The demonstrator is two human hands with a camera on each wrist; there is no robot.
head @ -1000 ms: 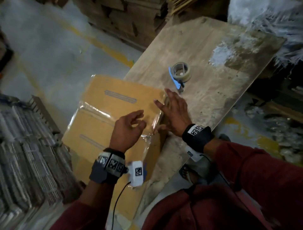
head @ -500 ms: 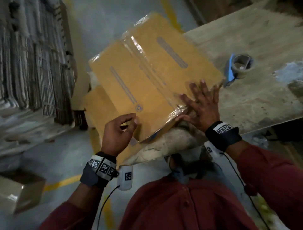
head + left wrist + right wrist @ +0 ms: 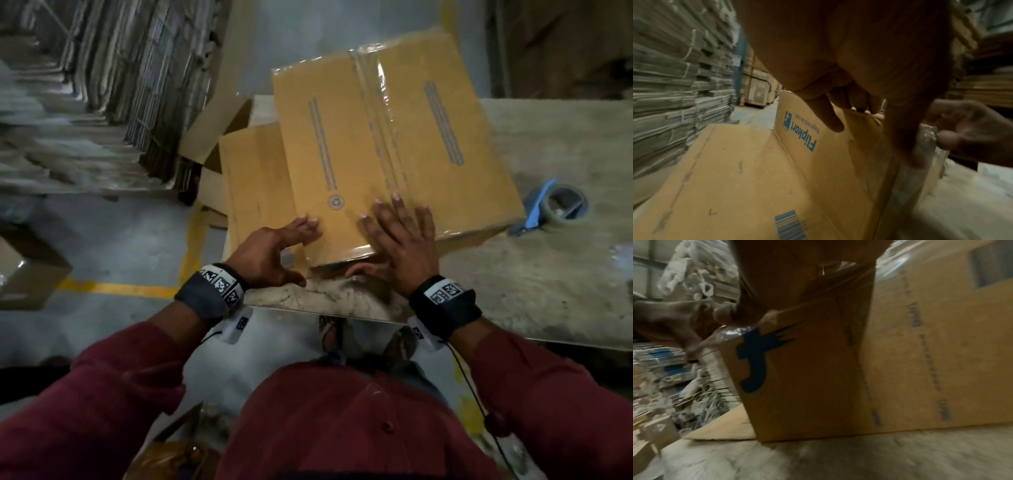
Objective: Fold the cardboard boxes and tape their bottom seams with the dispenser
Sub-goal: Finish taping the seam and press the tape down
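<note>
From the head view, the cardboard box (image 3: 387, 150) sits bottom-up on the surface (image 3: 548, 274), directly ahead of both hands, its taped seam (image 3: 376, 113) running away from the person and a little to the left. The right hand (image 3: 400, 246) lies spread flat on the near edge of the box, fingers straight, right where that seam ends, thumb tucked down over the near side. The left hand (image 3: 270, 250) hovers at the near left corner, fingers loosely curved with the tips touching the top face, holding nothing. So the right hand is the nearer one to the seam's end. The tape dispenser (image 3: 555, 209) rests on the surface just right of the box, well within the right hand's side. A loose flap (image 3: 253, 181) juts out lower left.

Over to the left wrist view: the left hand (image 3: 849, 65) hangs over the printed side wall of the box (image 3: 818, 154), fingers relaxed and gripping nothing; the right hand (image 3: 966, 129) shows beyond, by glossy tape at the corner.

Right wrist view now, blurred: the near side of the box (image 3: 807, 378) stands upright on the surface (image 3: 859, 459). The left hand (image 3: 680, 324) touches a crinkled tape end (image 3: 731, 333) at the top corner. My read: smoothing that tape tail comes next.
</note>
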